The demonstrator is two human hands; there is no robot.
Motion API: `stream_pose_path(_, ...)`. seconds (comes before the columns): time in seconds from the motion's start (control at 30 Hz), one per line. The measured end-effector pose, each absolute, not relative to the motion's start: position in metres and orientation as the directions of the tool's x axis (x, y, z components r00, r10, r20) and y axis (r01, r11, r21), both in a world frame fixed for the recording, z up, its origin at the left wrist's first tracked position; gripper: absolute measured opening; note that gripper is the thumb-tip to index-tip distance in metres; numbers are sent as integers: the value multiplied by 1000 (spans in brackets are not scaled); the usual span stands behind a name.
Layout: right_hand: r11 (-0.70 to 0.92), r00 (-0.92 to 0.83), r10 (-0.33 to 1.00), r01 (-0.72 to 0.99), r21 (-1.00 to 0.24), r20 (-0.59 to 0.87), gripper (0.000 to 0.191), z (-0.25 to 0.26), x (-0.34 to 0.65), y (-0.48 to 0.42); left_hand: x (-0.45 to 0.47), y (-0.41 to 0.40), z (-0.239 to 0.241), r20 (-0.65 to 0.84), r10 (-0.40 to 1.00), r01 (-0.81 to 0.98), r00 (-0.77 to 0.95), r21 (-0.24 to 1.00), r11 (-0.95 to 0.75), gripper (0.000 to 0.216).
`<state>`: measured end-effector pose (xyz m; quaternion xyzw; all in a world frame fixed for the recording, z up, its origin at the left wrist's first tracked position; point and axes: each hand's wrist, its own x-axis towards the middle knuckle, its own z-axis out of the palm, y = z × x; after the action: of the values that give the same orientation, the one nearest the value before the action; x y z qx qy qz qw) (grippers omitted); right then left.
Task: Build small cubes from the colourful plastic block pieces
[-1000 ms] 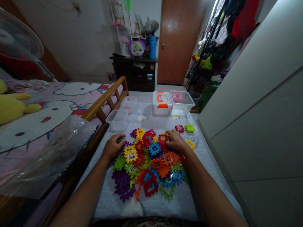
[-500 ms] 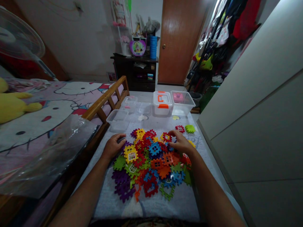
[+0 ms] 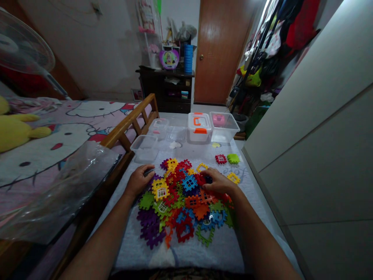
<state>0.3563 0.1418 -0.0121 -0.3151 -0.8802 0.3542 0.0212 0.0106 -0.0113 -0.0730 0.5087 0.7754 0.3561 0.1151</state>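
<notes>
As the step in hand appears to be picking through the pile of toothed plastic pieces (image 3: pixel 180 202) on the tabletop (image 3: pixel 210 256), the next move likely calls for a secure pinch on one piece. At the pile's left edge, the left hand (image 3: pixel 138 182) rests loosely curled; whether it grips anything cannot be told. At the pile's upper right, the right hand (image 3: pixel 218 181) is half open, fingertips at a red piece (image 3: pixel 199 179); grasp unconfirmed. Right of the pile lies a loose yellow frame (image 3: pixel 233 181).

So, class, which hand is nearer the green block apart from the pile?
Right. The right hand is in front and left of the green block; the left hand, across the pile.
</notes>
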Motion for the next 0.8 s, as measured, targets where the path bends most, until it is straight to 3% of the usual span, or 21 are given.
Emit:
stream_pose_path(0.3,566,-785,596,559,-606,-167,43,-16,349,135,12,-12,-72,175,872,699,-457,677,231,46)
stream_pose_path(0.47,482,-651,758,605,-634,-44,44,-13,368,148,12,-12,-70,173,873,706,-456,668,236,46)
stream_pose_path(0.53,453,-557,830,684,-571,-9,42,-12,380,158,12,-12,-70,178,872,708,-456,667,234,46)
stream_pose_path(0.67,343,-367,930,887,-309,-21,38,-15,393,169,12,-12,-71,179,871,710,-457,664,236,46)
stream_pose_path(0.8,277,-287,957,950,-143,-51,37,-26,390,164,12,-11,-72,174,872,714,-457,656,244,47)
